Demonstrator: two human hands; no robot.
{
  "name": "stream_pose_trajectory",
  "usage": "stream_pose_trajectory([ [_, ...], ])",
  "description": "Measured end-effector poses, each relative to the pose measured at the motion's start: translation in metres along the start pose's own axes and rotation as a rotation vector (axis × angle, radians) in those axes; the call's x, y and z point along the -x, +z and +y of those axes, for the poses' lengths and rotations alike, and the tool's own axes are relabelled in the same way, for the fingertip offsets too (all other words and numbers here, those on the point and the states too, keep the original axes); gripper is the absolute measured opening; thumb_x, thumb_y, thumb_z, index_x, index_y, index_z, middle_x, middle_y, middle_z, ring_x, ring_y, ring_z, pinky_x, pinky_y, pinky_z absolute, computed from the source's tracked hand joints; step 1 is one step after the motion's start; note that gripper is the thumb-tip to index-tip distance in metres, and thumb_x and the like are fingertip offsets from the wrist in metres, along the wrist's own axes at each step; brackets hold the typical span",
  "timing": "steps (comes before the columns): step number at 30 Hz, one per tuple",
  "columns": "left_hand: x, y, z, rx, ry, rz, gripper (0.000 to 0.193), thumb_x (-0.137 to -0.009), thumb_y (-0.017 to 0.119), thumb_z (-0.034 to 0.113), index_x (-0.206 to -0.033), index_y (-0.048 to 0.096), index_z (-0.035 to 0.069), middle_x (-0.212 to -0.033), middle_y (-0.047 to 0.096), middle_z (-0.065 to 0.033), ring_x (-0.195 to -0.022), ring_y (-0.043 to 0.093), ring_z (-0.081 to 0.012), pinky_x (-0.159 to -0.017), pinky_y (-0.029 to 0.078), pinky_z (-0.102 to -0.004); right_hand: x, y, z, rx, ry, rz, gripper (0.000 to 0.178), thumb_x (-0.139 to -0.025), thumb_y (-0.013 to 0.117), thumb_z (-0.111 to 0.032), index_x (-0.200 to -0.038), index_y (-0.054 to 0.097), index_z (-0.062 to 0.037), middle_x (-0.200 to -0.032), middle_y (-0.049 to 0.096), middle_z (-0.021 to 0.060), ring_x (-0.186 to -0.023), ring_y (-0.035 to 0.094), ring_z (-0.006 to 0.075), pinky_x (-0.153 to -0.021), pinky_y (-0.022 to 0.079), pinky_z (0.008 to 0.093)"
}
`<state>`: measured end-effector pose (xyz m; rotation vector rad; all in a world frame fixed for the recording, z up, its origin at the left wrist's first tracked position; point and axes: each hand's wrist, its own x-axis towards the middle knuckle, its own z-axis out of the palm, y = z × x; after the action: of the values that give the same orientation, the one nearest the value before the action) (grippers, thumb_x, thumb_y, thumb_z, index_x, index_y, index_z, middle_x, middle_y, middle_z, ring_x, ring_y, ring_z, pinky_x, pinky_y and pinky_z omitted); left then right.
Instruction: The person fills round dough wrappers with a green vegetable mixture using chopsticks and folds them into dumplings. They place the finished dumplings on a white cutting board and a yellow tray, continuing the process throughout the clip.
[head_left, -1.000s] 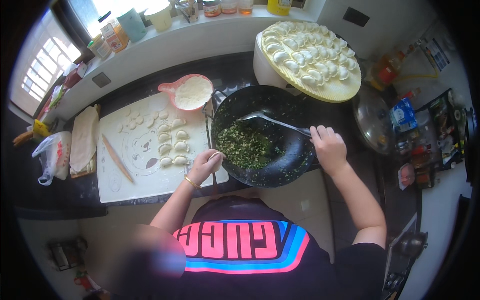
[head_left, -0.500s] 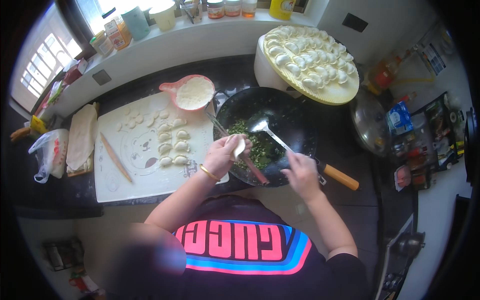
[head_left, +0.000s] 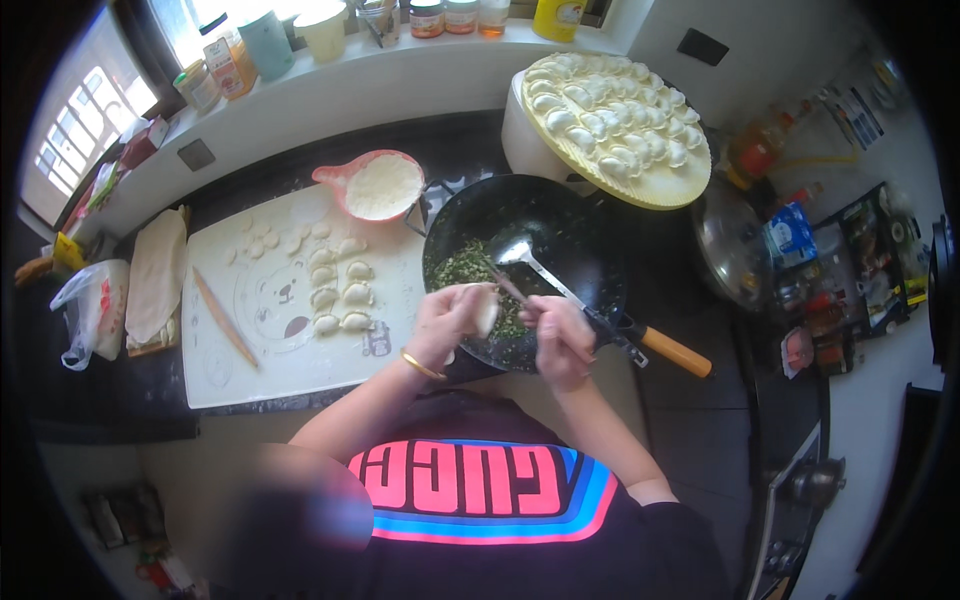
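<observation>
Over the near-left side of the black wok, my left hand is closed on a pale dough wrapper. My right hand, to the right of it, grips reddish-brown chopsticks, whose tips reach toward the chopped green filling in the wok. A metal ladle lies in the wok, its bowl beside the filling and its handle over the right rim. Left of the wok, several folded dumplings sit in rows on a white mat.
A rolling pin and small dough pieces lie on the mat. Behind it stands a pink flour scoop. A yellow tray full of dumplings rests on a white pot, back right. The wok's wooden handle juts right.
My right hand has moved left and taken hold of the chopsticks, which were leaning in the wok. My left hand, still with the wrapper, has shifted slightly nearer to me.
</observation>
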<state>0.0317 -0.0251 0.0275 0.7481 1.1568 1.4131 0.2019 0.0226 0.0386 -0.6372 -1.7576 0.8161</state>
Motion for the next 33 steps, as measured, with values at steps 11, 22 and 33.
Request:
stream_pose_trajectory([
  [11, 0.006, -0.096, 0.005, -0.812, 0.224, 0.473, 0.024, -0.087, 0.053, 0.02, -0.088, 0.059, -0.003, -0.074, 0.063, -0.0065, -0.067, 0.06, -0.0153, -0.059, 0.046, -0.0289, 0.014, -0.027, 0.036, -0.113, 0.546, 0.162, 0.021, -0.086, 0.057, -0.016, -0.09, 0.061, 0.0046, -0.08, 0.064, 0.0103, -0.072, 0.062, 0.0138, -0.065, 0.051, 0.023],
  [22, 0.017, -0.111, -0.009, 0.418, -0.178, 0.175, 0.026, -0.084, 0.054, 0.003, -0.109, 0.051, -0.002, -0.106, 0.058, -0.0114, -0.097, 0.058, -0.0222, -0.088, 0.047, -0.037, -0.001, 0.002, 0.088, -0.488, 0.86, 0.262, 0.023, -0.083, 0.062, -0.017, -0.093, 0.058, 0.0026, -0.082, 0.064, 0.0137, -0.067, 0.065, 0.0195, -0.048, 0.05, 0.022],
  [33, 0.013, -0.106, 0.0, 0.427, -0.21, 0.136, 0.026, -0.089, 0.048, 0.015, -0.109, 0.05, -0.002, -0.106, 0.058, -0.0122, -0.099, 0.057, -0.0234, -0.087, 0.046, -0.0393, 0.002, 0.012, 0.109, -0.715, 1.12, 0.35, 0.019, -0.084, 0.06, -0.017, -0.089, 0.057, 0.0015, -0.082, 0.063, 0.0128, -0.068, 0.065, 0.0249, -0.044, 0.048, 0.018],
])
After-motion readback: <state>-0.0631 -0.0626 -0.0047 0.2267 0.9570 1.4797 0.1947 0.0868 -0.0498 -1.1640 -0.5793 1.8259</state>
